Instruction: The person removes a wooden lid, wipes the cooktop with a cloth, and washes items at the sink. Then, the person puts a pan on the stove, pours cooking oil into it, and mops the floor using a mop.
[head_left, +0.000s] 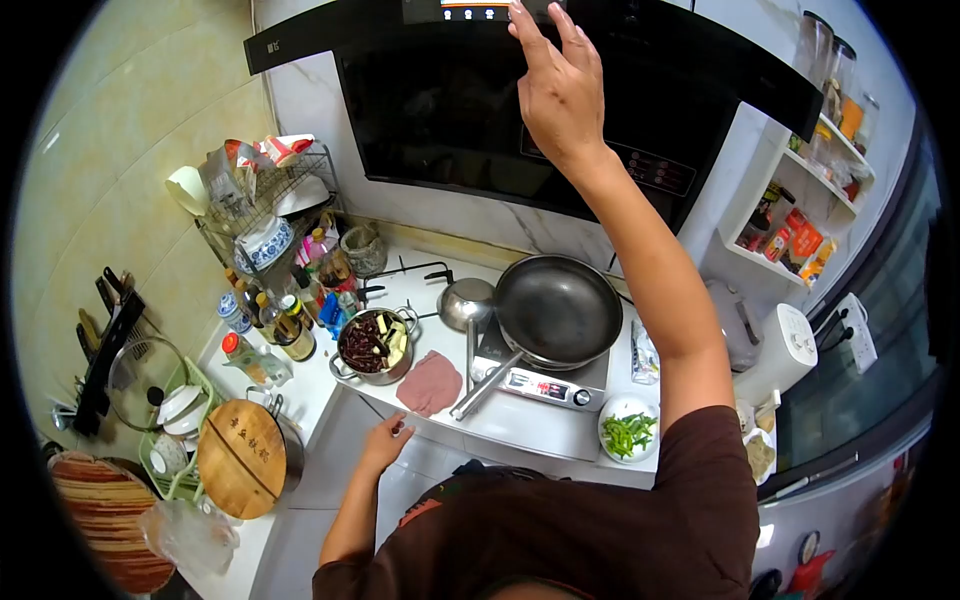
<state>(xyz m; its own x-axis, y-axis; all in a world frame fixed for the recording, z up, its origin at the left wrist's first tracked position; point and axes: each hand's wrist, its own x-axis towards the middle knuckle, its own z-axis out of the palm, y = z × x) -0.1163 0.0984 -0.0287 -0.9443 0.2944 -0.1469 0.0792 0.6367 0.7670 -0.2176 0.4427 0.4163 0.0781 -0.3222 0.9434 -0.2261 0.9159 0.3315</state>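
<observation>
My right hand (562, 95) is raised to the black range hood (430, 110), fingers stretched out and apart. Its fingertips are at the lit display (475, 12) on the hood's top edge; whether they touch it I cannot tell. My left hand (383, 443) hangs low by the counter's front edge, near a pinkish-brown cloth (430, 384). Its fingers are loosely curled with the tips apart, and no object shows in them. Between my arms, a dark frying pan (558, 308) sits on the cooktop (535, 384), its handle pointing toward me.
Left of the cloth stands a metal pot (376, 345) holding dried red chillies and pale cut pieces. A bowl of chopped green peppers (628, 430) is right of the cooktop. Bottles (285, 325), a wooden-lidded pot (242, 458) and a knife rack (105, 345) line the left side.
</observation>
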